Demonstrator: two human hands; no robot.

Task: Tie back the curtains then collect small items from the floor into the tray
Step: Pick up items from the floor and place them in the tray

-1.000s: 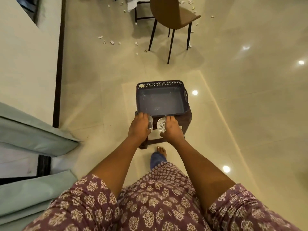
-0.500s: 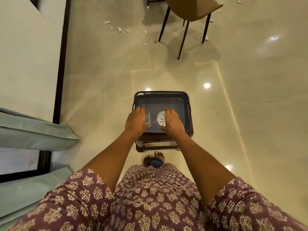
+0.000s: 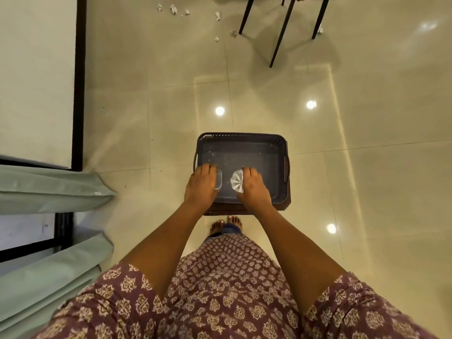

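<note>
Her left hand (image 3: 201, 186) curls its fingers (image 3: 207, 168) over a clear, square-cornered plastic container (image 3: 218, 179) that shows at the thumb side, while the right hand (image 3: 254, 186) clasps a clear faceted glass piece (image 3: 236, 182) with ribs fanning from one point, peeking out on its inner side. Both hands sit low inside the dark grey tray (image 3: 281, 152), which has a perforated rim and rests on a dark wooden stool (image 3: 247, 212) by her bare feet (image 3: 226, 222). Farther off, white paper scraps (image 3: 173, 9) lie scattered on the glossy tile floor (image 3: 146, 106) near the black chair legs (image 3: 281, 33), and pale green curtains (image 3: 49, 189) hang at the left.
</note>
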